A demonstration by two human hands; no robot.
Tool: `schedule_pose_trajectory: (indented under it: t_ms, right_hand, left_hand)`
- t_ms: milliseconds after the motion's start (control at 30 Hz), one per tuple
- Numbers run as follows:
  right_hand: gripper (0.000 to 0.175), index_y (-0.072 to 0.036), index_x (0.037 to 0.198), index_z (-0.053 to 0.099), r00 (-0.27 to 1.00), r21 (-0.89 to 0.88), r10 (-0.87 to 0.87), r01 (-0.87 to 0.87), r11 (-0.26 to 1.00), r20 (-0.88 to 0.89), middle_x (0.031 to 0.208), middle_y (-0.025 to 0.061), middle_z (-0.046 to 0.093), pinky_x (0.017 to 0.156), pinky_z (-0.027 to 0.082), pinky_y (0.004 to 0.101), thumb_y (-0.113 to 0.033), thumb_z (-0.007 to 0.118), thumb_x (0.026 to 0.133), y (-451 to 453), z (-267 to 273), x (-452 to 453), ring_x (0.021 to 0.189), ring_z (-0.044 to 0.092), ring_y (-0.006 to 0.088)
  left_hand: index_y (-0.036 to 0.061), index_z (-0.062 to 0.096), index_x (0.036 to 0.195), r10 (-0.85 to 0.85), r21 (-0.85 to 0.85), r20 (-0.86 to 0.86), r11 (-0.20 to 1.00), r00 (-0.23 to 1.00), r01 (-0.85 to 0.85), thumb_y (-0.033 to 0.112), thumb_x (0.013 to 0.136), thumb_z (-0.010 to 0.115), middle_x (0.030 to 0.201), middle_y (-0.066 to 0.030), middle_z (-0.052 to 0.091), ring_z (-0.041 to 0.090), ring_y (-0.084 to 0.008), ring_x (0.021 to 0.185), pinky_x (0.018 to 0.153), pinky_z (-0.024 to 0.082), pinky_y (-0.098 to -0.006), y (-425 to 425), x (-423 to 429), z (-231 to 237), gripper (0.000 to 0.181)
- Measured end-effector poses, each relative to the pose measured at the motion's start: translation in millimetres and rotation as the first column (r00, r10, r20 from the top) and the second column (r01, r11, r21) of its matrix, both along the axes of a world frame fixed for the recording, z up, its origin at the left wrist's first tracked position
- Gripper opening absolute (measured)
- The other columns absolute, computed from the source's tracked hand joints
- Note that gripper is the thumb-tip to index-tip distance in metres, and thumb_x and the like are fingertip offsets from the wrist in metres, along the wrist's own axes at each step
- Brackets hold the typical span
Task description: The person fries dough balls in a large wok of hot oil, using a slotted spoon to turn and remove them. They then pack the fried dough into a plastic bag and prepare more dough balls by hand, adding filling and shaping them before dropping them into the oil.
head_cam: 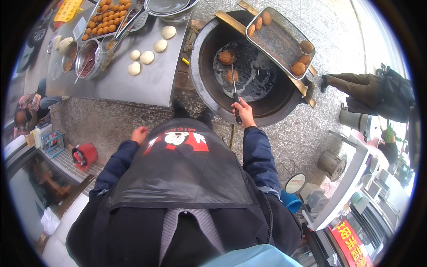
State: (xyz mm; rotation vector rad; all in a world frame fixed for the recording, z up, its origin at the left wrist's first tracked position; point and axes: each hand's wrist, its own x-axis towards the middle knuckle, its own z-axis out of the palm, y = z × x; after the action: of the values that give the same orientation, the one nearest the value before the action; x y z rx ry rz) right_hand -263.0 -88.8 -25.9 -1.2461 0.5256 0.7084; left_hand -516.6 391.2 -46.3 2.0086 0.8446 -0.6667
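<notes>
My right hand (244, 112) grips the black handle of a metal ladle (234, 83), whose head is at a browned dough ball (226, 57) in the oil of a large wok (206, 80). Another browned ball (232, 76) floats just below it, beside the ladle's shaft. My left hand (139, 134) hangs by the black apron (186, 170), fingers curled; whether it holds anything is not clear. Across the wok's right side, a wire-mesh draining tray (275, 41) rests on wooden slats (230, 22) with several fried balls (298, 68) at its two ends.
On the steel table (150, 83) at upper left lie several pale dough rounds (147, 57), a tub of dark red filling (88, 61) and a tray of small fried balls (108, 20). A person (370, 88) stands right of the wok; another person (28, 108) is at far left.
</notes>
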Motion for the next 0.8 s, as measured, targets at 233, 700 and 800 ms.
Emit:
schedule_pose_trajectory:
  t_ms: [233, 700, 800]
  right_hand:
    - [0.047, -0.009, 0.136, 0.045, 0.998, 0.218, -0.018, 0.032, 0.975, -0.064, 0.087, 0.0034, 0.061, 0.052, 0.046, 0.0221, -0.009, 0.057, 0.09, -12.4, 37.1, -38.4, 0.062, 0.054, 0.0087]
    - [0.057, -0.002, 0.14, 0.037, 0.99, 0.13, -0.03, 0.012, 0.991, 0.136, 0.092, 0.0074, 0.058, 0.049, 0.042, 0.0203, -0.012, 0.058, 0.089, -163.5, 232.6, -74.0, 0.059, 0.052, 0.0091]
    - [0.055, -0.003, 0.141, 0.036, 0.974, 0.048, -0.03, 0.02, 0.999, 0.223, 0.091, 0.0073, 0.058, 0.05, 0.043, 0.021, -0.01, 0.057, 0.09, -182.7, 231.9, -49.7, 0.06, 0.052, 0.0094]
  left_hand:
    - [0.0061, 0.065, 0.103, -0.145, 0.14, 0.017, 0.98, 0.989, 0.142, 0.012, 0.084, 0.059, 0.097, -0.012, 0.069, 0.066, -0.0236, 0.091, 0.081, 0.051, -0.0331, -2.3, 4.1, -3.6, 0.021]
    - [0.0039, 0.066, 0.099, -0.264, 0.014, 0.069, 0.965, 0.962, 0.264, 0.012, 0.083, 0.06, 0.092, -0.0139, 0.069, 0.066, -0.0248, 0.088, 0.079, 0.051, -0.0338, -38.6, 61.2, -23.0, 0.019]
    - [0.0044, 0.066, 0.098, -0.323, 0.048, 0.106, 0.946, 0.94, 0.32, 0.014, 0.083, 0.062, 0.092, -0.0151, 0.069, 0.066, -0.0263, 0.088, 0.079, 0.052, -0.0348, -43.3, 67.4, -24.7, 0.019]
